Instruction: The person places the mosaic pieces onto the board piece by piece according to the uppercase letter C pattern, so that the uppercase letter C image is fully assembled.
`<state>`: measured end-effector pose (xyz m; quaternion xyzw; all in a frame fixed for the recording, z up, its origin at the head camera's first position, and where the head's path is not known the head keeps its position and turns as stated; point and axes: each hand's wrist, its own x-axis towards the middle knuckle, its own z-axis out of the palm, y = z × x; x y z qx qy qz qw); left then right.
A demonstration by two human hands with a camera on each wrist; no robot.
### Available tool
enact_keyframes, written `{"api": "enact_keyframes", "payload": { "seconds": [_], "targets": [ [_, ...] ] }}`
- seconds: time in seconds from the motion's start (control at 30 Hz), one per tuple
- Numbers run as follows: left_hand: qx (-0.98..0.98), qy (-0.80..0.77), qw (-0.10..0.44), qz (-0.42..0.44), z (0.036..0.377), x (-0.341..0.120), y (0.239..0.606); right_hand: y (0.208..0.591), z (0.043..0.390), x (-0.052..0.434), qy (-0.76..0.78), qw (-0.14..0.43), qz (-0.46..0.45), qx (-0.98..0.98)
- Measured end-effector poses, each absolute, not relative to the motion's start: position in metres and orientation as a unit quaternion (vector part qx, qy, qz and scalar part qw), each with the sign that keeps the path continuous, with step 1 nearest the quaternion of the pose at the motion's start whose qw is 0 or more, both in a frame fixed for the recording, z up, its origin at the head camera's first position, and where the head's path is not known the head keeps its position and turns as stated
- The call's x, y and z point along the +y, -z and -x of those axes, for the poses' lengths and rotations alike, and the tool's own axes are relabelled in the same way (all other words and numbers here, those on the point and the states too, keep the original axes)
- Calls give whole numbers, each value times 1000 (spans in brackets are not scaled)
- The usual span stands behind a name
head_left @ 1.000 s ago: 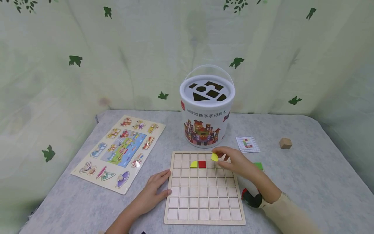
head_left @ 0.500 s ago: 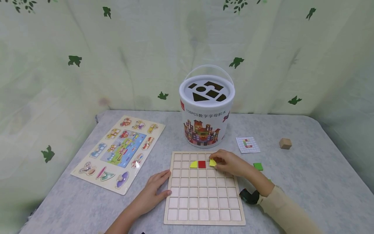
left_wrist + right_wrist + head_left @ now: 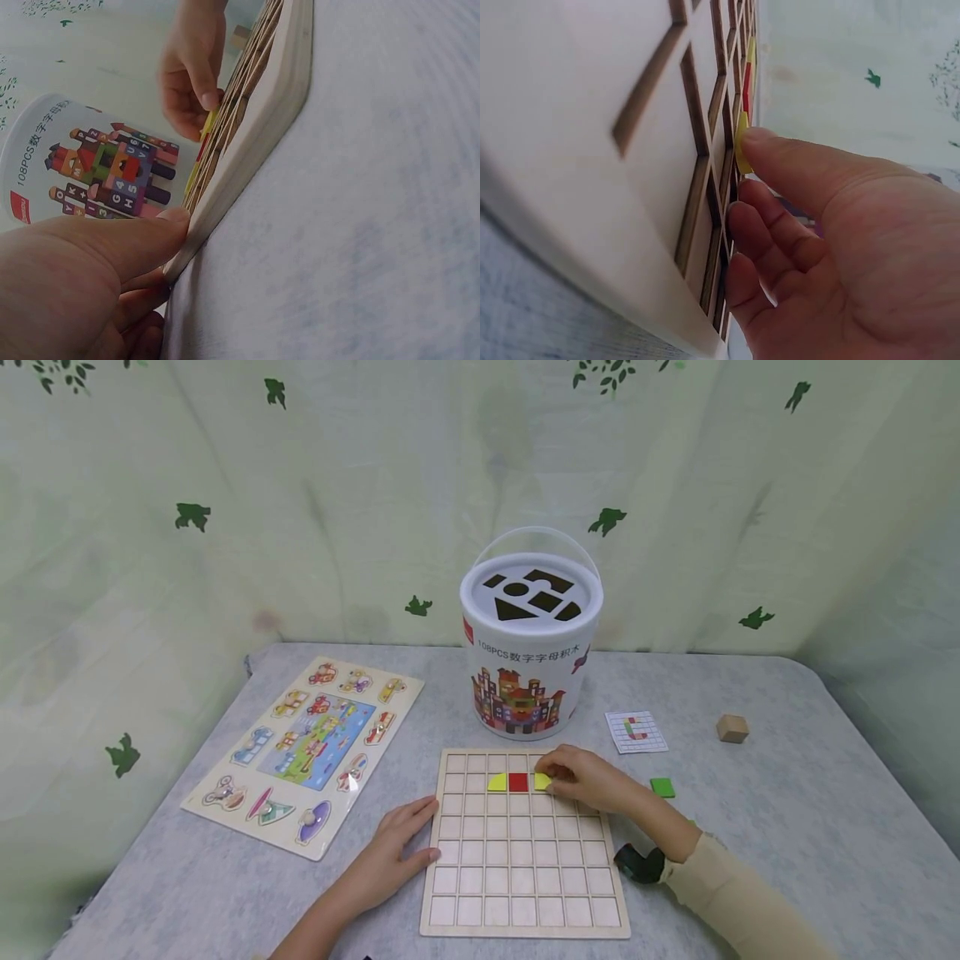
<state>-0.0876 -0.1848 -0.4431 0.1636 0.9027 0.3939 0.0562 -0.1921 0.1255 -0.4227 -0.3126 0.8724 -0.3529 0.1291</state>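
A wooden grid board (image 3: 525,922) lies flat before me. In one of its upper rows sit a yellow quarter-round tile (image 3: 497,782) and, directly to its right, a red square tile (image 3: 518,782). My right hand (image 3: 588,779) pinches a second yellow tile (image 3: 542,782) over the cell right of the red one; the fingers cover part of it. From the right wrist view, the thumb presses on this yellow tile (image 3: 742,142) close against the grid. My left hand (image 3: 390,852) rests at the board's left edge, with thumb and fingertips touching the rim.
Behind the board stands a white lidded bucket (image 3: 525,652) with shaped holes. A pattern card (image 3: 637,732), a wooden cube (image 3: 732,728) and a green tile (image 3: 662,787) lie to the right. A picture knob puzzle (image 3: 307,756) lies at the left.
My right hand has brought the second yellow tile down and left, from above the top row to the cell beside the red tile. The left hand stays at the board's edge.
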Motion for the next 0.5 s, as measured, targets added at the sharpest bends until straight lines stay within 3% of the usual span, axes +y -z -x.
{"api": "enact_keyframes", "payload": {
  "seconds": [0.5],
  "targets": [
    [904, -386, 42, -180, 87, -186, 445, 425, 193, 126, 335, 133, 329, 873]
  ]
}}
